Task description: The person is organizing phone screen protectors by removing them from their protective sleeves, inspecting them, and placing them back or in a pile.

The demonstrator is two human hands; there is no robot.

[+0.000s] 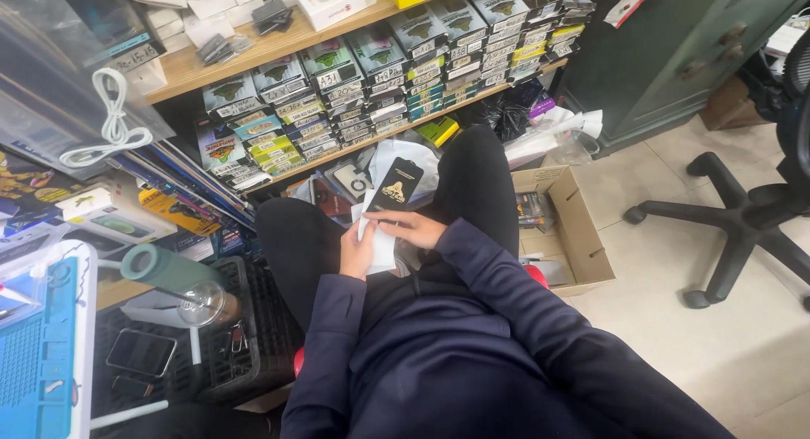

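A flat black packet with a gold emblem is held over the lap of a seated person in a dark navy jacket, in front of low wooden shelves. The packet is tilted, its upper end toward the shelves, and its lower end is tucked against a white sheet or sleeve kept between both hands. The left hand is seen closed in a grip on the left edge of the white sheet, thumb uppermost. The right hand is laid across the sheet from the right, fingers curled over its top edge just below the black packet; whether the packet itself is pinched by those fingers cannot be told.

The shelves ahead are packed with rows of slim boxed packets stacked on edge, many bearing handwritten labels. An open cardboard box is set on the tiled floor just beside the right knee. A black office chair base is seen well apart at the right. At the left, a blue work mat lies on a surface, with a dark phone and a green cylinder near it, and a coiled white cable hangs in a clear bag above.
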